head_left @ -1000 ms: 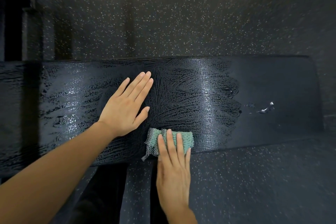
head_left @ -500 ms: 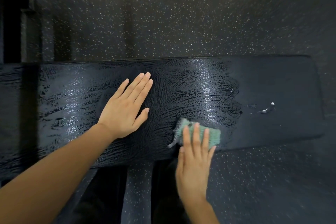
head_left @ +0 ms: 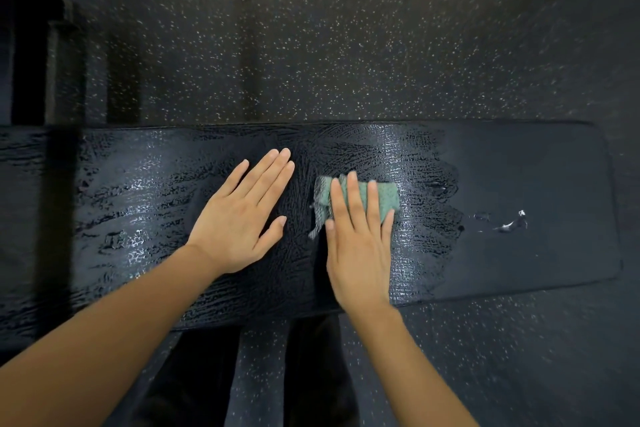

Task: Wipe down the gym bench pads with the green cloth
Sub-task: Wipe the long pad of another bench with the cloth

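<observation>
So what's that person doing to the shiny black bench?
A person is wiping the bench pad. Their right hand presses the green cloth flat on it, and their left hand rests flat beside it. Most of the pad looks wet and streaky; the right end looks unwiped, with a small splash on it.

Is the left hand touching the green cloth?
Apart. The head view shows a strip of wet bench pad between the left hand and the green cloth, which lies under the right hand.
</observation>
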Tool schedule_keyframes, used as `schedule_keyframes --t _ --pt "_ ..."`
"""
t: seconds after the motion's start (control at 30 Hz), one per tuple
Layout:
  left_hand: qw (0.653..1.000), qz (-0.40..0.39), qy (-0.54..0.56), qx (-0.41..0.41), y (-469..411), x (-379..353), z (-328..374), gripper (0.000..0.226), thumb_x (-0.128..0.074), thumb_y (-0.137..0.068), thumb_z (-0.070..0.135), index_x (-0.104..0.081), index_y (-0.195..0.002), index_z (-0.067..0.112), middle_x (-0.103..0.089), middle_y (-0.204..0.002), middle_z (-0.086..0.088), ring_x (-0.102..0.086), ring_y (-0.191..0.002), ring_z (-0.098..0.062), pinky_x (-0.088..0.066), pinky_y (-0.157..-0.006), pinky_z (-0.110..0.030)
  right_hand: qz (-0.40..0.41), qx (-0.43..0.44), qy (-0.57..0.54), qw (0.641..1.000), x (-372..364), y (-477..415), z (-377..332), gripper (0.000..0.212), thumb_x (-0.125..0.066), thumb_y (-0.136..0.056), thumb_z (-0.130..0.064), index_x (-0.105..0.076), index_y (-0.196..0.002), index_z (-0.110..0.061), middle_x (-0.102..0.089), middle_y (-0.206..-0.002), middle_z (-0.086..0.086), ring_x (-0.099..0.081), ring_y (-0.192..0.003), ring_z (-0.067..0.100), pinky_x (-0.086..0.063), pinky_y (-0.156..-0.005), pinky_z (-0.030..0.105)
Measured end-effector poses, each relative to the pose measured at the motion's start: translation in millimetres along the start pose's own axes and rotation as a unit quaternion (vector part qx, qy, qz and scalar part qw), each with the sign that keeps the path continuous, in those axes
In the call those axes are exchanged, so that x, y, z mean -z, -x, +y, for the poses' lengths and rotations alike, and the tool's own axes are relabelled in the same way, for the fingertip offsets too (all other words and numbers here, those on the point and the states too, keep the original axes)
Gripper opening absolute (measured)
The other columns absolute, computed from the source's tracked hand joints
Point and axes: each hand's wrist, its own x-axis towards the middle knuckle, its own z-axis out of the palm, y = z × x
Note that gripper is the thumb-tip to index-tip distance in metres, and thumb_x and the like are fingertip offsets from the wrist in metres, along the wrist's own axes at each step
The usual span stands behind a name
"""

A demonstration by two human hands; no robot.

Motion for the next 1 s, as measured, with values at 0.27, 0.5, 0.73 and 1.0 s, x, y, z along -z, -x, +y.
schedule_keyframes --t 0.27,0.5,0.73,1.0 --pt "1.000 -0.002 0.006 0.002 -0.2 0.5 -0.3 0.069 -0.027 -0.099 0.041 -0.015 -0.158 0.006 -0.009 -0.167 -0.009 -0.007 -0.154 -0.021 -0.013 -0.124 -0.045 0.016 -0.011 -0.034 0.999 11.3 -43.0 -0.7 0.057 -0.008 -0.101 -0.041 -0.012 -0.156 -0.029 -0.003 -0.164 -0.008 0.008 -0.151 0.018 0.007 -0.118 0.045" --pt "1.000 -0.010 0.001 0.003 -0.7 0.5 -0.7 0.070 -0.027 -0.099 0.042 -0.014 -0.158 0.006 -0.008 -0.167 -0.008 -0.007 -0.154 -0.021 -0.013 -0.123 -0.045 -0.007 0.010 -0.031 0.999 2.3 37.6 7.2 0.054 -0.019 -0.103 -0.034 -0.014 -0.156 -0.028 -0.002 -0.165 -0.009 0.007 -0.151 0.017 0.003 -0.121 0.043" --pt "1.000 -0.006 0.007 0.005 -1.2 0.3 -0.5 0.070 -0.027 -0.099 0.042 -0.015 -0.158 0.006 -0.009 -0.167 -0.008 -0.007 -0.154 -0.021 -0.013 -0.123 -0.045 -0.001 -0.001 -0.022 1.000 -8.2 39.5 6.5 0.054 -0.024 -0.101 -0.027 -0.018 -0.155 -0.028 -0.010 -0.164 -0.010 0.002 -0.152 0.016 -0.003 -0.119 0.048" --pt "1.000 -0.006 -0.001 0.006 -2.7 -1.6 -0.9 0.070 -0.026 -0.099 0.043 -0.014 -0.158 0.007 -0.007 -0.167 -0.007 -0.006 -0.154 -0.020 -0.013 -0.123 -0.045 0.020 0.001 -0.052 0.998 8.3 -46.4 2.4 0.056 -0.026 -0.100 -0.022 -0.017 -0.155 -0.028 -0.008 -0.164 -0.011 0.006 -0.151 0.015 0.004 -0.119 0.047"
